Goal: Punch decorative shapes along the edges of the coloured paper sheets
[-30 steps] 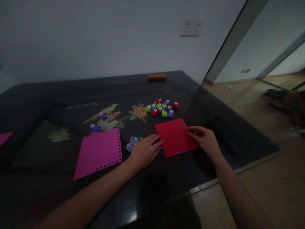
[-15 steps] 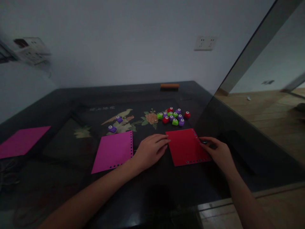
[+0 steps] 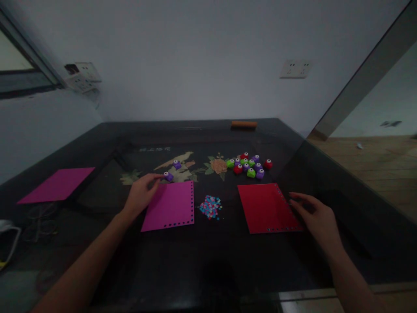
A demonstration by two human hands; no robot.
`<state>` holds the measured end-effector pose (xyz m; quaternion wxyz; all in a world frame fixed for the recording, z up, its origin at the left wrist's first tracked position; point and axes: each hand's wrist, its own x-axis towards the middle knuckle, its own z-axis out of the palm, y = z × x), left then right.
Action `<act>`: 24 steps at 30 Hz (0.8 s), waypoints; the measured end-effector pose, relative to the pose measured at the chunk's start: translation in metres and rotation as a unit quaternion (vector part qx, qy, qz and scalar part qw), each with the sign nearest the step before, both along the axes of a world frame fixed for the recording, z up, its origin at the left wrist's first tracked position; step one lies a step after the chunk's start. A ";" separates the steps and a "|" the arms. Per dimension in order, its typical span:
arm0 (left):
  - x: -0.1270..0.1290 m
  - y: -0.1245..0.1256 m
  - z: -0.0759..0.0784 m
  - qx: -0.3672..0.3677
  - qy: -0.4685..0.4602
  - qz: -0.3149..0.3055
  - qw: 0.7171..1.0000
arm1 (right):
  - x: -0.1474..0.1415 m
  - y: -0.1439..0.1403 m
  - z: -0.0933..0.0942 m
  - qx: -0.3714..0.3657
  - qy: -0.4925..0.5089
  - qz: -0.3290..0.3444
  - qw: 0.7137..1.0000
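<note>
My left hand (image 3: 142, 192) rests at the top left corner of a magenta paper sheet (image 3: 171, 205) with punched holes along two edges. Its fingertips reach a small purple punch (image 3: 168, 176); contact is unclear. A second purple punch (image 3: 177, 164) sits just beyond. My right hand (image 3: 315, 218) lies open beside the right edge of a red sheet (image 3: 266, 207), also hole-punched along its border. A small heap of pink and blue paper bits (image 3: 210, 206) lies between the two sheets.
A cluster of several red, green and purple punches (image 3: 249, 165) sits behind the red sheet. Another magenta sheet (image 3: 57, 184) lies far left. An orange bar (image 3: 244, 124) is at the dark table's (image 3: 208, 265) back edge. Cables and a device sit at the near left.
My left hand moved left from the red sheet's edge to the magenta sheet's top corner, uncovering the paper bits. My right hand stayed by the red sheet. The view turned left.
</note>
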<state>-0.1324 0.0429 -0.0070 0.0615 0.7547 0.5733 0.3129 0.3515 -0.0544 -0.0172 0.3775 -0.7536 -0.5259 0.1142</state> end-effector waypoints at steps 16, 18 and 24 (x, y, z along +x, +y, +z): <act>-0.018 0.000 -0.005 -0.039 0.012 -0.049 0.998 | -0.160 0.069 0.081 0.123 -0.083 0.337 0.930; -0.019 0.000 -0.005 -0.046 0.010 -0.053 0.997 | -0.185 0.086 0.075 0.092 -0.098 0.385 0.913; -0.019 0.001 -0.004 -0.059 0.032 -0.083 0.994 | -0.234 0.116 0.047 -0.002 -0.194 0.399 0.896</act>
